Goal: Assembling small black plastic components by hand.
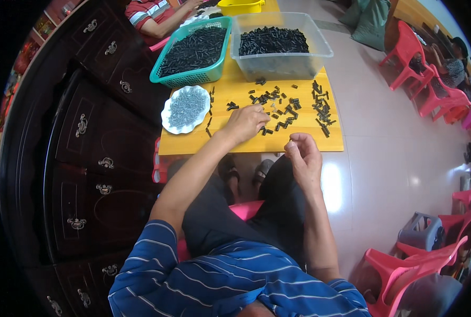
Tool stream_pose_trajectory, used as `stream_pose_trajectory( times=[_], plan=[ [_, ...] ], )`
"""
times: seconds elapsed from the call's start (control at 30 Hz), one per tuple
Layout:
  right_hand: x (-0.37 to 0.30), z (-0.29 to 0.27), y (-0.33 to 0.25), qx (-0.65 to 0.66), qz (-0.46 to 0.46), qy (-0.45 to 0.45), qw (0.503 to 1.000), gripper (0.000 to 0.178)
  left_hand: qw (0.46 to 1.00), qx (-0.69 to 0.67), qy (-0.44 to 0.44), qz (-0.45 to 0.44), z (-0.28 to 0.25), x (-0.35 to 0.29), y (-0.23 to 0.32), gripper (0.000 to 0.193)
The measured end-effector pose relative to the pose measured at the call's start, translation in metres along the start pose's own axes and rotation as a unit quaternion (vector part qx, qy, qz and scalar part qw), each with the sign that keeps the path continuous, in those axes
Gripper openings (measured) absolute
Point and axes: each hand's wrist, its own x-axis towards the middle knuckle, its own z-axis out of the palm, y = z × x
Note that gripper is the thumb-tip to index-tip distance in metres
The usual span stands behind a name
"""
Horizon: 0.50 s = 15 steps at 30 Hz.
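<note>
My left hand [246, 123] rests over the yellow table [198, 145], its fingers drawn together at the edge of a loose scatter of small black cylindrical pieces [289, 110]. What its fingertips grip, if anything, is hidden. At the table's front edge, my right hand [304, 158] is raised with thumb and forefinger pinched; whatever is between them is too small to name. Left of my left hand, a white wavy-rimmed plate [168, 126] holds many small silvery metal pieces [188, 108]. More black pieces [322, 108] form a pile near the table's right edge.
Behind the scatter stand a green basket [222, 58] and a clear plastic tub [277, 68], both full of black pieces. A yellow container [240, 6] and another person's arm [166, 26] are beyond. Dark drawers [82, 174] line the left; pink chairs [404, 50] stand right.
</note>
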Motion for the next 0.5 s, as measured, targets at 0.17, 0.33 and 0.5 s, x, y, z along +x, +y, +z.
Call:
stream_pose_trajectory(
  times=[0.17,0.33,0.5],
  plan=[
    [0.0,-0.002,-0.002,-0.023,0.009,-0.008,1.0,0.019,0.999,0.018,-0.029,0.036,-0.001,0.006,-0.005,0.007],
    [0.0,-0.001,-0.001,-0.029,0.011,-0.011,0.999,0.019,0.996,0.05,-0.035,0.063,0.001,0.006,-0.011,0.006],
    [-0.001,-0.002,-0.003,-0.042,0.018,-0.015,0.999,0.02,0.999,-0.002,0.027,0.027,-0.013,0.006,0.006,0.007]
  ],
)
